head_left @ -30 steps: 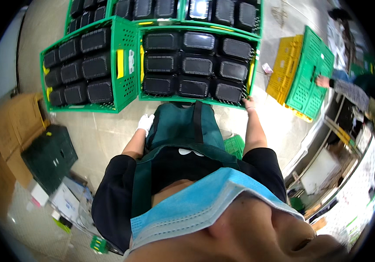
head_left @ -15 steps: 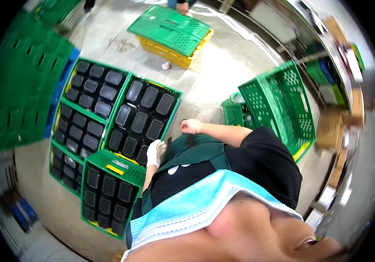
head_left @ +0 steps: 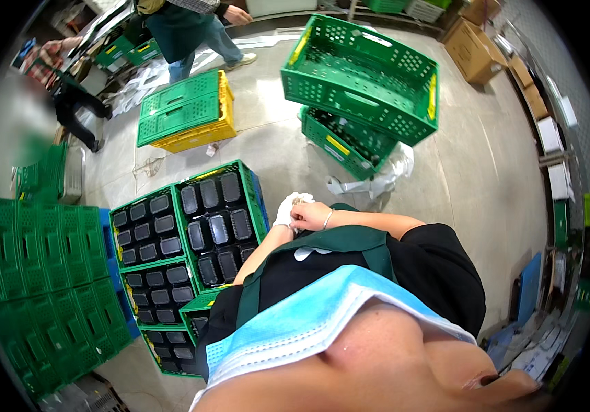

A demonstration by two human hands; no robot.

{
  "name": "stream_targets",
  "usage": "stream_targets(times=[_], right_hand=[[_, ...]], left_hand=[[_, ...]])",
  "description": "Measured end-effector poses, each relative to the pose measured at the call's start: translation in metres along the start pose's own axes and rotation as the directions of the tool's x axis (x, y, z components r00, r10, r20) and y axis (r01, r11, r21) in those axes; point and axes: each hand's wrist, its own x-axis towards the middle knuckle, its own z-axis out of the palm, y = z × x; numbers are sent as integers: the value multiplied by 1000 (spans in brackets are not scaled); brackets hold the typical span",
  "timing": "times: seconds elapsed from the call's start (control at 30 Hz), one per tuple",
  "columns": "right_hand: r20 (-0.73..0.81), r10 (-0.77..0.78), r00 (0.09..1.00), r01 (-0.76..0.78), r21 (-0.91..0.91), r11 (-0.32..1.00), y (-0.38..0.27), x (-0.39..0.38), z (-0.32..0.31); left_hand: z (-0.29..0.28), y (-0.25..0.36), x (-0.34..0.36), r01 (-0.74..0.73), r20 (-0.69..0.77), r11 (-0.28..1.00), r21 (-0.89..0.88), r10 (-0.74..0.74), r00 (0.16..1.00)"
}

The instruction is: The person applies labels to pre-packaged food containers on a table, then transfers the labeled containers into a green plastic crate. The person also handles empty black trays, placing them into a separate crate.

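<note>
My left hand (head_left: 284, 211), in a white glove, meets my right hand (head_left: 309, 215) in front of my green apron (head_left: 343, 240). Bare, with a bracelet (head_left: 328, 218) on the wrist, my right hand has its fingers curled in against the glove. Whatever sits between the fingers is hidden. The gloved fingers look bent and are partly covered by the right hand. Just left of my hands stand green crates (head_left: 258, 199) packed with black lidded trays (head_left: 219, 229).
Ahead, a large empty green crate (head_left: 363, 96) rests tilted on another green crate (head_left: 336, 141), beside clear plastic wrap (head_left: 384, 175). A yellow crate with green lids (head_left: 181, 110) stands ahead left. Green crates (head_left: 41, 254) are stacked far left. Two people are beyond; shelves line the right.
My view has swung right, so the crates shift across it. My hands, apart before, have come together. A person at the back now shows more fully.
</note>
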Motion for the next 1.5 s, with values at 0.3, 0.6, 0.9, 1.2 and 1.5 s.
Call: stream_targets(times=[0.3,0.6,0.9,1.2,1.5], right_hand=[[-236,132,963,-210,-348,914,19,-102,-16],[-481,522,705,-637,-104,764,145,-307,-17],[-625,435,649,-591,-54,805,195,-474,-39],[-434,856,280,-890,217,401,314,-526,-93],[-408,899,157,-888,340,309,484,-599,-227]], left_hand=[[81,-74,-2,-116,134,679,725,25,991],[190,-250,30,-583,592,103,806,-172,788],[278,-409,104,346,-121,508,789,-424,897],[401,-471,173,384,-177,324,865,-519,836],[525,-397,300,-369,390,171,914,-625,676]])
